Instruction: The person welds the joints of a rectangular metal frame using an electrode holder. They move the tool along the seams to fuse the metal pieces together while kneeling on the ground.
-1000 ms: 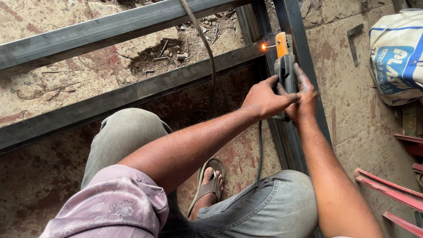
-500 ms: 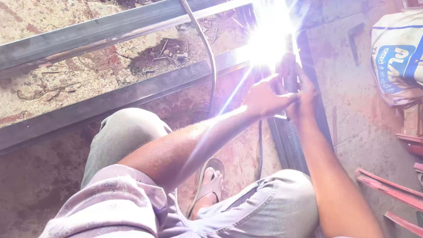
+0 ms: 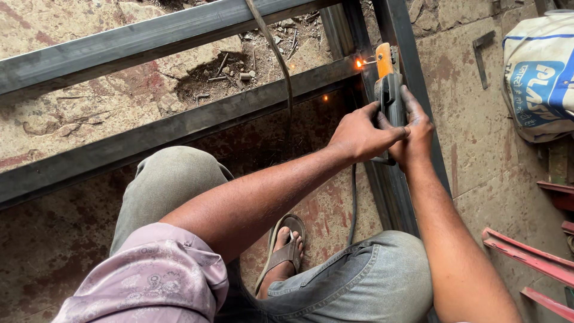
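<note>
Both hands are wrapped together around one tool: the left hand grips the dark body of the electrode holder from the side, and the right hand closes on it from the other side, fingers laid over the handle. Its orange tip points at the corner where a dark steel cross bar meets the upright bar of a metal frame, and a small orange glow sits right at that joint, with a stray spark just below. By the look of it, the work in hand is tacking this corner; a steady tip held close on the seam seems to be what it calls for, and bare hands and a sandalled foot so near the sparks look risky. A cable runs over the frame and down between the knees. A second bar lies parallel farther off. Below is rough, stained stone floor, with debris in a broken hollow. To the right stand a white and blue sack and red-painted metal strips.
</note>
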